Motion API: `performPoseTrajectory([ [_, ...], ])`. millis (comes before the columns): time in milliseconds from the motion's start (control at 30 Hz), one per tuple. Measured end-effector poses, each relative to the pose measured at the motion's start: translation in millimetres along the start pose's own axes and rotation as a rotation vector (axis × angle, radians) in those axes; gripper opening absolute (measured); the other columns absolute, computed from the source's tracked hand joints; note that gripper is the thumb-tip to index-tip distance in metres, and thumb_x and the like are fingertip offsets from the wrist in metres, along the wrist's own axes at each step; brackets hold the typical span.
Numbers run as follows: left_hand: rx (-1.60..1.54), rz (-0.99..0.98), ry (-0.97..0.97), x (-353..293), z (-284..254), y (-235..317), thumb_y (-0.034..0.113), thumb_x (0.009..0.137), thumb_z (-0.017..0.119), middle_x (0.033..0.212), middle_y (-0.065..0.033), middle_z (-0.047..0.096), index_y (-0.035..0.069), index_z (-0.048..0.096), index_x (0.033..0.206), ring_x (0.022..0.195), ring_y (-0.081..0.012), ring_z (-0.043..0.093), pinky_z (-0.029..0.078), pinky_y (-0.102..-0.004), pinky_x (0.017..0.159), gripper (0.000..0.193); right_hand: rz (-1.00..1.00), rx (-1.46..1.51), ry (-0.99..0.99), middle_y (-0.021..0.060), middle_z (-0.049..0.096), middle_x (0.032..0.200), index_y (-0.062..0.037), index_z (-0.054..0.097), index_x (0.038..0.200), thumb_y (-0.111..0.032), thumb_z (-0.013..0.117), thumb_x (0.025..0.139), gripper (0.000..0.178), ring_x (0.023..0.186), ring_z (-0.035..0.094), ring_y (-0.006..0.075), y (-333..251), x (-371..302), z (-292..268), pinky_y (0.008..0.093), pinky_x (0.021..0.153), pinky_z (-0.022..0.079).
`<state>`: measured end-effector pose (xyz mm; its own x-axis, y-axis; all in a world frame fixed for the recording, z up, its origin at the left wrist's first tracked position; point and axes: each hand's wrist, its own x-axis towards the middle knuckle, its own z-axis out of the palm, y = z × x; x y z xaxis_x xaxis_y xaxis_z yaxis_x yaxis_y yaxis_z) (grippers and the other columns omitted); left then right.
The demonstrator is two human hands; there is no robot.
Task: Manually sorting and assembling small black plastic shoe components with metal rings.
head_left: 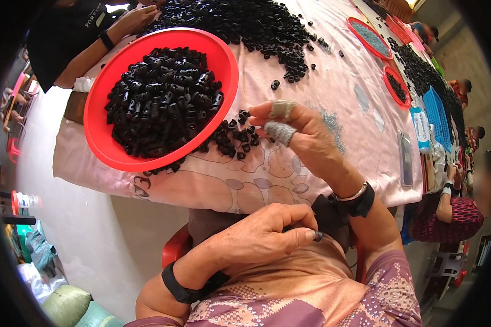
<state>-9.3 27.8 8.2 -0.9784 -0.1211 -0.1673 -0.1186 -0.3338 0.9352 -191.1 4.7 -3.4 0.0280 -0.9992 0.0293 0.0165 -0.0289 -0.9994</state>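
My left hand [262, 234] is held near my chest, fingers curled and thumb pressed toward the index finger. A small black plastic piece [317, 236] shows at its thumb tip; the rest of the grip is hidden. My right hand [311, 133] reaches over the table, with beige and grey wraps on the index finger and thumb. Its fingers are stretched out and apart, tips beside a loose cluster of small black plastic parts [235, 137]. Left of that cluster, a red basin [230, 71] holds a heap of black tubular plastic parts [163, 101].
A large pile of black parts [245, 27] covers the far side of the pink tablecloth [333, 60]. Another person's arm [93, 54] reaches in at upper left. Red trays [388, 50], a blue basket [435, 117] and a phone [405, 158] lie to the right.
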Motion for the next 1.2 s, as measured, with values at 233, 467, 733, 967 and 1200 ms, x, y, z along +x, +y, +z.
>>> performPoseTrajectory([
  [233, -0.072, -0.051, 0.035, 0, 3, 5, 0.025, 0.098, 0.058, 0.077, 0.0044, 0.051, 0.001, 0.06, 0.101, 0.07, -0.0033, 0.044, 0.038, -0.0209, 0.062, 0.024, -0.06, -0.233, 0.144, 0.0077, 0.068, 0.097, 0.0042, 0.061, 0.113, -0.002, 0.062, 0.092, 0.022, 0.086, 0.064, 0.0103, -1, -12, -8, 0.0236, 0.076, 0.053],
  [467, -0.051, -0.032, 0.049, 0, 4, 4, 0.026, 0.098, 0.059, 0.077, 0.0049, 0.05, 0.001, 0.061, 0.101, 0.07, -0.0035, 0.043, 0.037, -0.0209, 0.062, 0.025, 0.106, -0.372, 0.152, 0.0132, 0.067, 0.101, 0.0058, 0.061, 0.114, -0.002, 0.062, 0.09, 0.025, 0.086, 0.066, 0.0158, -9, -15, -9, 0.0274, 0.076, 0.053],
  [733, -0.075, -0.051, 0.043, -1, 3, 5, 0.026, 0.098, 0.059, 0.077, 0.005, 0.05, 0.0, 0.061, 0.101, 0.07, -0.0034, 0.043, 0.038, -0.0209, 0.062, 0.026, -0.014, -0.673, 0.162, 0.0199, 0.065, 0.105, 0.004, 0.063, 0.115, -0.001, 0.06, 0.086, 0.029, 0.088, 0.068, 0.0266, -13, -5, -17, 0.0328, 0.075, 0.053],
  [967, -0.065, -0.051, 0.036, 0, 3, 3, 0.027, 0.098, 0.059, 0.077, 0.0047, 0.051, 0.001, 0.061, 0.101, 0.071, -0.0034, 0.043, 0.038, -0.0209, 0.063, 0.027, -0.016, -0.72, 0.104, 0.0058, 0.06, 0.08, 0.0039, 0.061, 0.116, -0.014, 0.074, 0.085, 0.038, 0.071, 0.057, 0.0132, -17, 6, -15, 0.0272, 0.068, 0.05],
  [1200, -0.044, -0.036, 0.047, 1, 3, 1, 0.025, 0.098, 0.059, 0.079, 0.0044, 0.052, 0.0, 0.06, 0.101, 0.073, -0.0035, 0.043, 0.037, -0.021, 0.064, 0.025, -0.073, -1.196, -0.121, 0.0244, 0.053, 0.1, 0.0064, 0.055, 0.104, -0.021, 0.084, 0.064, 0.056, 0.096, 0.055, 0.041, -8, 4, -6, 0.0455, 0.083, 0.047],
])
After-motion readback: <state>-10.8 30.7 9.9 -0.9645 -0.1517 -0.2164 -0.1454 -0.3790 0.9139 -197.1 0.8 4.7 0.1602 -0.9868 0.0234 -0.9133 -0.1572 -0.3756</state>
